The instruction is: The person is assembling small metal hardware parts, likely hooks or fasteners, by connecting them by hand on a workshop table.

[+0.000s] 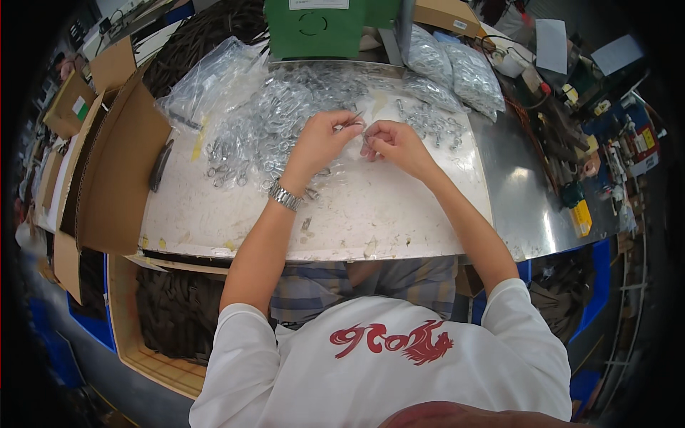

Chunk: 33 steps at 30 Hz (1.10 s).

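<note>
Left hand (319, 143): raised over the table (399, 221), fingers pinched together on a small metal clip (354, 123); a metal watch (285, 196) sits on the wrist
Right hand (394, 145): just beside the left, fingertips closed toward the same clip; whether it truly clamps the clip or only touches it cannot be told, the piece is too small
Clip: between the two hands, above the middle of the table, near the far edge of the pale worn top
Handling: judged light, stiff and smooth; a bare fingertip pinch should hold it, yet the slick metal could slip or spring away; best taken by its loop or flat body, not by any moving part
Pile (271, 125): loose shiny clips spread under and left of the left hand, tangled, likely to drag neighbours along when one is lifted
Small heap (432, 125): more clips just beyond the right hand
Bags (457, 71): clear bags of metal parts at the far right of the table
Green box (314, 28): at the far edge
Carton (118, 164): open cardboard, touching the table's left side
</note>
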Available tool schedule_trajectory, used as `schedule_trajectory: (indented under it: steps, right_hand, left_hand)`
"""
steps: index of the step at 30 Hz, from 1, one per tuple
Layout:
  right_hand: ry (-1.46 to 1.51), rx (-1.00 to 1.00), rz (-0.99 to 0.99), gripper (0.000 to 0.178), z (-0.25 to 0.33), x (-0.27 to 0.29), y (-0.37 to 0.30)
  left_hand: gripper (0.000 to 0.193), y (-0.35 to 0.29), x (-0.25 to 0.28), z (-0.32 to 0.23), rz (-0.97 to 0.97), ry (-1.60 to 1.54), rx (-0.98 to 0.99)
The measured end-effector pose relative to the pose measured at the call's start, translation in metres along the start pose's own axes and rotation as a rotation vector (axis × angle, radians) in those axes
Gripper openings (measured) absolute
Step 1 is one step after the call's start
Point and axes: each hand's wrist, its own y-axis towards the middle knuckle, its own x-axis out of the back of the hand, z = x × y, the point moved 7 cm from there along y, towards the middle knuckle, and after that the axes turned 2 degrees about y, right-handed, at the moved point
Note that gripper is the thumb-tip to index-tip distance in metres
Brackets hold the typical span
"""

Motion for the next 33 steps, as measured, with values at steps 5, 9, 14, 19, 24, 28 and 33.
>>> schedule_trajectory:
  steps: [5, 9, 14, 19, 24, 28, 33]
  right_hand:
    - [0.419, -0.144, -0.031, 0.016, -0.034, -0.002, 0.0]
    - [0.565, -0.166, -0.092, 0.018, -0.051, 0.01, -0.001]
    - [0.509, -0.115, -0.092, 0.022, -0.04, 0.013, 0.002]
    - [0.449, -0.102, -0.029, 0.021, -0.044, 0.013, 0.001]
    - [0.492, -0.106, -0.023, 0.021, -0.045, 0.015, -0.002]
    - [0.498, -0.114, -0.031, 0.021, -0.048, 0.014, -0.002]
    - [0.402, -0.11, -0.007, 0.022, -0.044, 0.012, -0.002]
  left_hand:
    - [0.024, 0.002, -0.004, -0.001, -0.014, 0.083, 0.097]
    - [0.026, 0.0, -0.01, 0.009, 0.081, 0.059, 0.265]
    - [0.028, 0.0, -0.017, 0.013, 0.145, -0.05, 0.341]
    - [0.032, -0.003, -0.023, 0.02, 0.15, -0.223, 0.371]
    - [0.029, -0.002, -0.019, 0.019, 0.062, -0.298, 0.375]
    - [0.024, -0.001, -0.021, 0.008, 0.057, -0.327, 0.352]
    - [0.017, -0.003, -0.021, 0.013, 0.066, -0.145, 0.32]
